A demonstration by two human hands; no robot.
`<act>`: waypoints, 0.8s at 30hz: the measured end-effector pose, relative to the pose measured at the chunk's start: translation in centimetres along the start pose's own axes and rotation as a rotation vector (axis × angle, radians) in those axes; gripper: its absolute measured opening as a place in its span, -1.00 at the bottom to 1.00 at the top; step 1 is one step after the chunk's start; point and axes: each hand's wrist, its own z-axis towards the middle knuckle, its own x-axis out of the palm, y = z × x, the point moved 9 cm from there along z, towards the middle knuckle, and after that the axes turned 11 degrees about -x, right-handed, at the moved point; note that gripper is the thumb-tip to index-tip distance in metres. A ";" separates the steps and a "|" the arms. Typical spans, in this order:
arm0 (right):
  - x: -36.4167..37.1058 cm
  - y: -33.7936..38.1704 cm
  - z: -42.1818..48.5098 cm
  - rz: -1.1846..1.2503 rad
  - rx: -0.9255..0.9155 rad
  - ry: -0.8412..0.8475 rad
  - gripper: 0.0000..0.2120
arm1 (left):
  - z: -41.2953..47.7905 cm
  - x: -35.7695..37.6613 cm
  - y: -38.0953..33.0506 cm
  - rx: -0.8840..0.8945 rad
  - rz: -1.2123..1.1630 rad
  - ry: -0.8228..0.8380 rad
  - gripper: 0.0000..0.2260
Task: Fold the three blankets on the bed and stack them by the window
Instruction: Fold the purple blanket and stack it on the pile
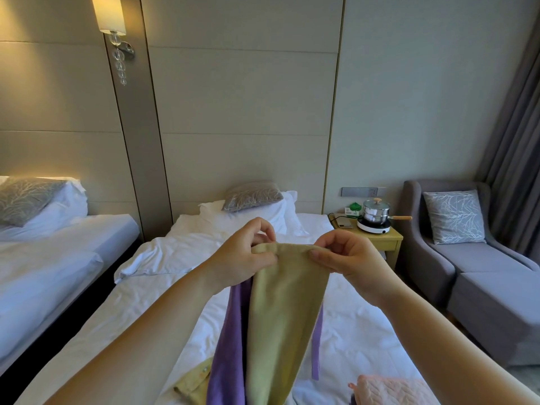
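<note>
I hold a yellow-green blanket (280, 317) up over the white bed (359, 331). My left hand (245, 255) pinches its top edge at the left. At the right end of that edge my right hand (347, 255) pinches it too. The blanket hangs down in a narrow strip toward the camera. A purple blanket (229, 346) lies under and behind it, showing on both sides. At the bottom right a pink quilted blanket (388, 390) lies on the bed. A yellow cloth piece with buttons (195, 381) pokes out at the lower left.
Pillows (251, 209) sit at the head of the bed. A second bed (58, 258) is to the left. A wooden nightstand (380, 241) carries a pot on a hotplate (375, 217). A grey armchair with footstool (479, 258) stands by the curtain (517, 141) at the right.
</note>
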 end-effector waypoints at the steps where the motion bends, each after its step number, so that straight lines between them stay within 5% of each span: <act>1: 0.1 0.1 0.1 0.010 -0.003 -0.002 -0.86 | 0.0 0.4 0.4 -0.038 0.020 0.035 -0.73; 4: 1.0 0.3 0.3 -0.042 -0.021 0.025 -0.89 | 0.0 2.4 1.0 -0.103 0.047 0.148 -0.67; 8: 1.8 -0.5 0.3 -0.102 -0.006 0.058 -0.86 | -0.1 4.0 1.1 -0.062 0.137 0.144 -0.87; 13: 1.8 -2.0 -0.9 0.167 0.048 0.005 -0.71 | 0.2 3.0 0.8 -0.030 0.083 0.038 -0.88; 24: 3.0 -2.4 -1.2 0.052 -0.004 -0.074 -0.94 | -0.1 1.6 -0.9 0.104 0.120 -0.049 -0.91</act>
